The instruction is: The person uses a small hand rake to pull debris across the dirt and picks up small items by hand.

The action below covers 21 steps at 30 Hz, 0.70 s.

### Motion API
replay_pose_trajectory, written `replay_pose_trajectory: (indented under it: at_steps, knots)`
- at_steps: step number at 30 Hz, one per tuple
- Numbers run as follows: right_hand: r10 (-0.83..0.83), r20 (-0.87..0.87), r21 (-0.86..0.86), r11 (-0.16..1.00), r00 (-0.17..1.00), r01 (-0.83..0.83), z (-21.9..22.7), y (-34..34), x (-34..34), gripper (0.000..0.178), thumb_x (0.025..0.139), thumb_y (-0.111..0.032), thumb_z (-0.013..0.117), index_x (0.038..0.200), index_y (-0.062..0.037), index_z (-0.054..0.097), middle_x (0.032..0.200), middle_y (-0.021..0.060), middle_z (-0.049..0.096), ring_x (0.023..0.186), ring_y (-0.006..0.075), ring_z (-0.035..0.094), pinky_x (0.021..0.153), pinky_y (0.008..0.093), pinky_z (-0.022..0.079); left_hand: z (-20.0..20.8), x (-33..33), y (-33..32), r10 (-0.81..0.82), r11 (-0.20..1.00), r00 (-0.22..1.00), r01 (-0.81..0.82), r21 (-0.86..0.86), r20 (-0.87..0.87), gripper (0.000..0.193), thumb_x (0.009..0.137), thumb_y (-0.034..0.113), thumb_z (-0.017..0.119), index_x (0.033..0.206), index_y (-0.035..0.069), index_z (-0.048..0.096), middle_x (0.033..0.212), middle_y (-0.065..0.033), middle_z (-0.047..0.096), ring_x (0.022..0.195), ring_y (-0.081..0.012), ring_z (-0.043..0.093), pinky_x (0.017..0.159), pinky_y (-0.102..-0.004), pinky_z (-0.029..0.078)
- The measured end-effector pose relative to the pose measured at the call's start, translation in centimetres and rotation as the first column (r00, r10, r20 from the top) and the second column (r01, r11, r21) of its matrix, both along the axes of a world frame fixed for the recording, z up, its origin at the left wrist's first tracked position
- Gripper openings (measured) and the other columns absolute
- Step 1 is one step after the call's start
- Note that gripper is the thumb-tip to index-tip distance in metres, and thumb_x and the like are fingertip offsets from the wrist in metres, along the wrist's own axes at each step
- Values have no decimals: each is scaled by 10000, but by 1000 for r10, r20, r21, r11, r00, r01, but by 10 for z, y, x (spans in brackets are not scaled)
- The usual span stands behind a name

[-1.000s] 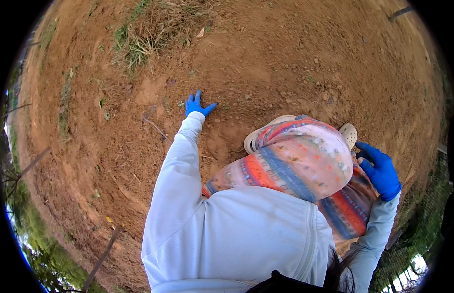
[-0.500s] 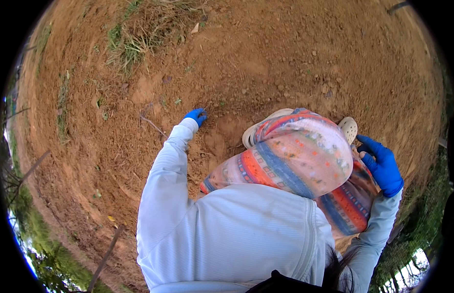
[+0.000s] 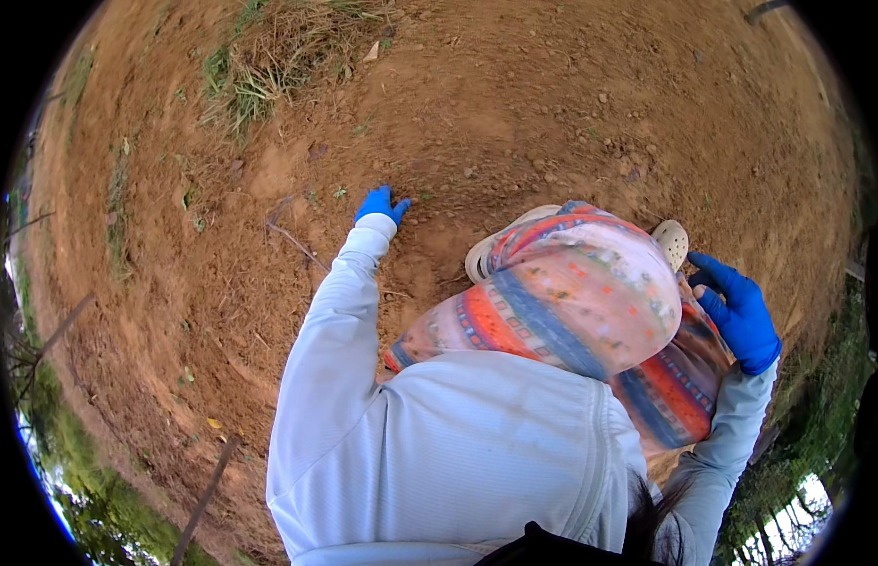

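Note:
My left hand [image 3: 382,203], in a blue glove, reaches forward to the reddish-brown soil [image 3: 514,113]. Its thumb stands apart from the other fingers, and I see nothing held. The fingertips are partly hidden behind the back of the hand. Over at the right, beside my knee and the patterned trousers [image 3: 580,311], is my right hand [image 3: 741,316], also blue-gloved. Its fingers bend loosely with a gap to the thumb, and no object shows between them. The thumb tip looks bare.
I crouch on pale clogs; one clog [image 3: 672,241] shows beside the knee. Left of my left hand lies a thin twig [image 3: 297,243]. A clump of dry and green grass [image 3: 269,71] sits farther ahead. A thin stake [image 3: 208,495] rises at the lower left.
My left hand has moved slightly forward over the soil, and its thumb now spreads out to the right. The right hand has stayed almost still beside the knee.

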State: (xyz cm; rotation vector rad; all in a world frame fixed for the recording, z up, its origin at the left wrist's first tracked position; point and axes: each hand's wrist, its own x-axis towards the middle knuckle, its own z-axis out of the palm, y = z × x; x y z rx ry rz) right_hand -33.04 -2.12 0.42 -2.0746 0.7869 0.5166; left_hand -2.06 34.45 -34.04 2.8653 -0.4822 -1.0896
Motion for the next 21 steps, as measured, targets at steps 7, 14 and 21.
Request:
replay_pose_trajectory:
  at_steps: [7,14,21]
  knots:
    - [-23,13,18,1000,1000,23,-1,-2,-4,420,871,-194,600,1235,-4,515,969,124,632,928,191,604,849,312,449,-51,11,28,-45,991,993,58,118,-110,407,831,400,577,1094,90,568,1068,-162,611,1003,-336,573,861,-418,460]
    - [29,-23,5,1000,999,-29,0,-3,1,416,870,-193,602,1236,-13,519,966,117,635,932,185,599,841,312,449,-65,51,95,371,635,580,-728,-258,-725,143,868,260,549,911,124,559,787,-73,596,571,-186,559,490,-342,467]
    - [2,5,27,1000,1000,-2,-3,-2,0,417,870,-196,603,1236,-13,520,966,101,638,927,182,597,836,306,443,-72,14,78,286,877,941,-333,-346,-180,546,752,321,696,1187,92,460,1035,-121,588,848,-287,606,690,-393,501]
